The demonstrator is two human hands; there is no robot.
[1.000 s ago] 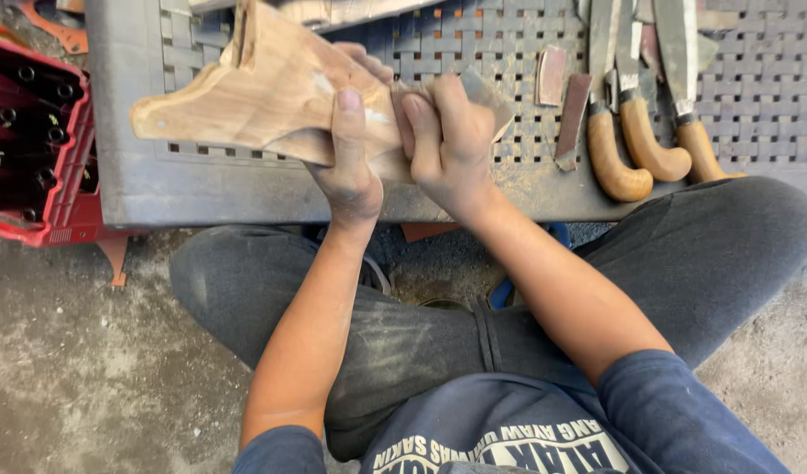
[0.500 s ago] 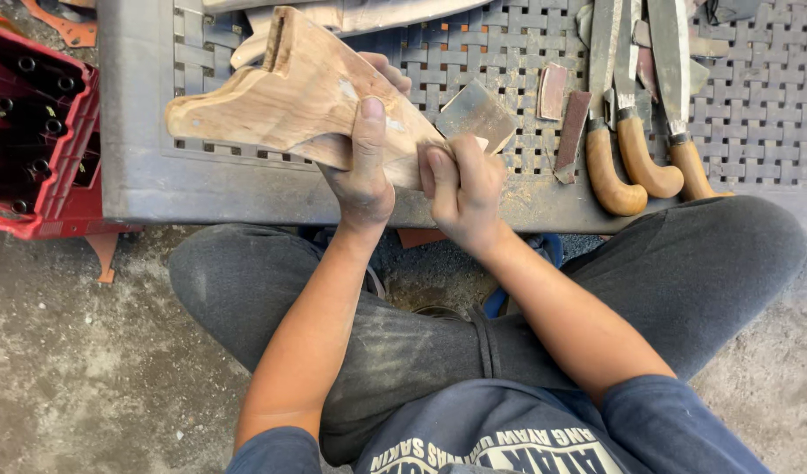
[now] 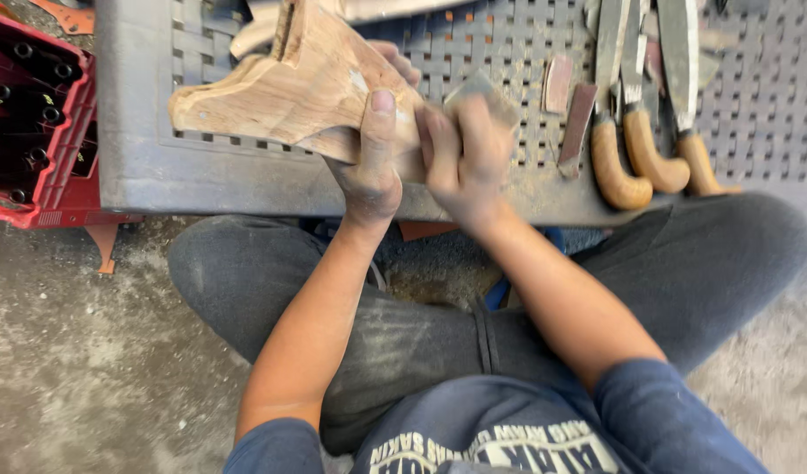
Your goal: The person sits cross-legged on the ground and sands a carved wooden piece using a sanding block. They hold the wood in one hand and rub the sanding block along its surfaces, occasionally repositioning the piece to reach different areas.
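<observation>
Wood piece (image 3: 289, 92): pale carved block with a notched top end, lying across the near part of the grey crate top, its long body running out to the left of both hands.
Left hand (image 3: 368, 162): wrapped tight around the right end of the wood piece, thumb pointing up along its face, fingers curled over the far edge.
Right hand (image 3: 461, 154): just beside the left one and touching it, fingers closed down on a small grey pad.
Pad (image 3: 478, 88): flat and greyish, probably sandpaper, pressed by the right hand against the right end of the wood piece; only its top corner shows above the fingers.
Grip and wood: both hands sit at the one end; most of the piece sticks out free to the left, resting on the crate.
Crate (image 3: 245, 180): grey plastic with a lattice top, dusted with sawdust, right in front of the person's crossed legs.
Knives (image 3: 641, 132): three tools with curved tan handles lying side by side on the crate, well to the right of the hands, blades pointing away.
Small strips (image 3: 570, 105): two flat brownish bits between the right hand and the knives.
Red crate (image 3: 30, 114): at the far left on the floor, dark compartments inside.
Floor (image 3: 96, 351): rough grey concrete.
</observation>
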